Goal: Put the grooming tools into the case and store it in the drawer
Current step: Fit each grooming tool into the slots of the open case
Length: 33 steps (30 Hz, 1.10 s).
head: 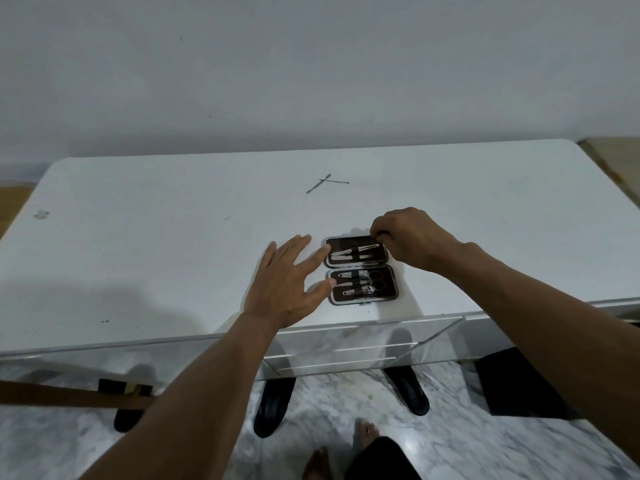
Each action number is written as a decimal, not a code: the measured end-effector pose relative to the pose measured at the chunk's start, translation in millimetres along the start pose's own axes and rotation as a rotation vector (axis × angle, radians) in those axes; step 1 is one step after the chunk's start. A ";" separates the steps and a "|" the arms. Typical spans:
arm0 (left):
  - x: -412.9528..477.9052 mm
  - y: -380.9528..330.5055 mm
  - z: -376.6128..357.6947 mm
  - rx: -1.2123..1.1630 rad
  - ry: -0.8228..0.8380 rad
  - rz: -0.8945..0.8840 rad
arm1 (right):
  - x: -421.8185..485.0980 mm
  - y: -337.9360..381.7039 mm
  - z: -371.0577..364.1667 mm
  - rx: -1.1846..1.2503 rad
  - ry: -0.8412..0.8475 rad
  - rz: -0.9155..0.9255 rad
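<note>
- Step in hand: loading the case (362,292), which lies open at centre right of the frame on the table (156,244).
- Right hand (410,237), fingers curled, seems to pinch the end of a tool (348,255) in the upper half.
- Left hand (285,289), fingers spread and straight, touches the case's left edge.
- Next, I judge: fetch the two loose tools (327,183) lying well above the case, then close it for the drawer (346,356).
</note>
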<state>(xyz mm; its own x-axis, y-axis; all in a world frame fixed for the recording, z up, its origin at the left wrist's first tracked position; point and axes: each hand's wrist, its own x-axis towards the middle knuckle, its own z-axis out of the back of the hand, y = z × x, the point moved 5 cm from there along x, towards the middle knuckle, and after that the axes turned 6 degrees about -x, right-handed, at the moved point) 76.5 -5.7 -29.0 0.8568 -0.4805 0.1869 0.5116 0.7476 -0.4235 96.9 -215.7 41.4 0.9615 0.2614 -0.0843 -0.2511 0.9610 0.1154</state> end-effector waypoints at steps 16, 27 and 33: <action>3.0 3.8 2.2 -0.047 -0.004 0.044 | 125.8 16.2 4.9 -0.043 -0.058 -0.039; 6.1 2.9 6.9 -0.078 0.013 0.091 | 166.8 6.7 -12.3 -0.053 0.035 -0.133; 7.5 5.9 7.6 -0.089 0.044 0.090 | 173.8 10.5 -9.3 -0.102 0.068 -0.148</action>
<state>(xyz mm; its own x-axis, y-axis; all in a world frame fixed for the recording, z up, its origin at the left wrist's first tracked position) 86.4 -1.5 -23.4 0.8946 -0.4341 0.1061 0.4230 0.7461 -0.5142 260.3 -159.4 18.8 0.9799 0.1188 -0.1601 -0.1210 0.9926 -0.0039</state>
